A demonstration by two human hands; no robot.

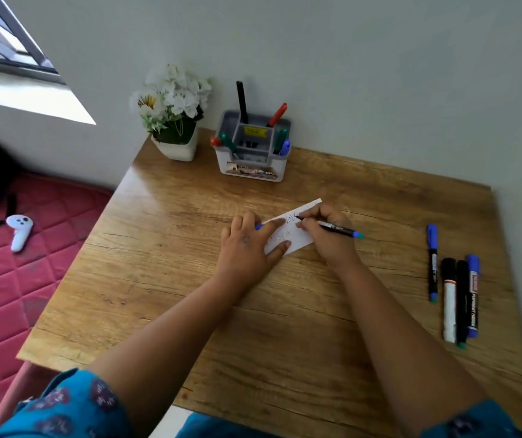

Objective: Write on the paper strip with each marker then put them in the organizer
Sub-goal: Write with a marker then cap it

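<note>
A white paper strip (pixel 297 235) lies on the wooden table (pixel 190 279), with some writing on it. My left hand (pixel 247 245) presses flat on the strip's left end, and a blue cap (pixel 258 226) peeks out between its fingers. My right hand (pixel 326 232) grips a thin black marker (pixel 338 229) with a blue-green end, its tip touching the strip. The grey and white organizer (pixel 253 153) stands at the back by the wall and holds several markers. Several more markers (pixel 455 286) lie on the table at the right.
A white pot of white flowers (pixel 174 121) stands left of the organizer. A red quilted mattress (pixel 16 279) lies left of the table, with a white controller (pixel 19 230) on it. A window (pixel 3 33) is at upper left.
</note>
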